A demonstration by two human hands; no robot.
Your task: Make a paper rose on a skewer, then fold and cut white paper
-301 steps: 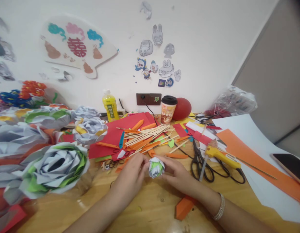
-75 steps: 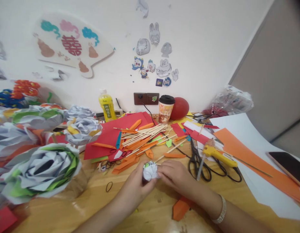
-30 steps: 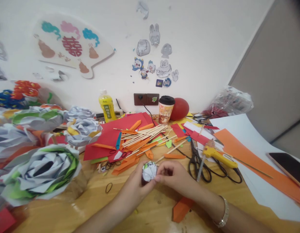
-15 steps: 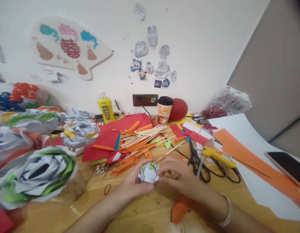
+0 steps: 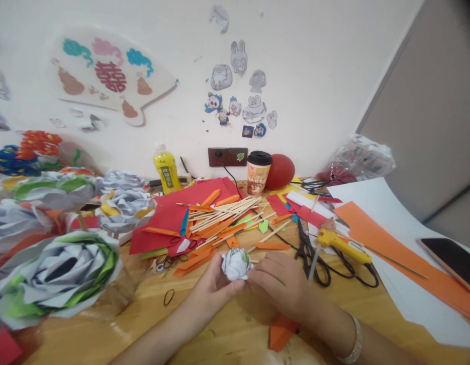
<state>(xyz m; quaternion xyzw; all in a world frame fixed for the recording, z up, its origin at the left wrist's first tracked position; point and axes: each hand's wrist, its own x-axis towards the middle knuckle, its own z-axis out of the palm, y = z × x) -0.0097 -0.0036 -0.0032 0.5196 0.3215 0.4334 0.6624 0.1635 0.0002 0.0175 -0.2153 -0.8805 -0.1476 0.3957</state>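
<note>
A small white paper flower point(image 5: 237, 265) with a touch of green sits between my two hands above the wooden table. My left hand point(image 5: 215, 286) is closed round its left and lower side, thumb along the front. On the right, the fingertips of my right hand point(image 5: 278, 284) pinch the flower's outer petals; the palm side is hidden. A folded orange paper piece point(image 5: 282, 332) lies under my right wrist. Just beyond the flower are orange paper strips point(image 5: 199, 261) and a heap of wooden sticks point(image 5: 223, 215).
Large white-and-green paper flowers point(image 5: 67, 271) fill the left side. To the right lie black scissors point(image 5: 306, 253), a yellow glue gun point(image 5: 343, 246), orange paper point(image 5: 394, 253) and a phone point(image 5: 453, 261). A yellow bottle point(image 5: 167, 170), lidded cup point(image 5: 258, 175) and red balloon point(image 5: 282, 171) stand by the wall.
The flower has turned and moved up slightly in my left hand. My right hand's fingers, earlier raised and more spread, have come down closer against its right edge.
</note>
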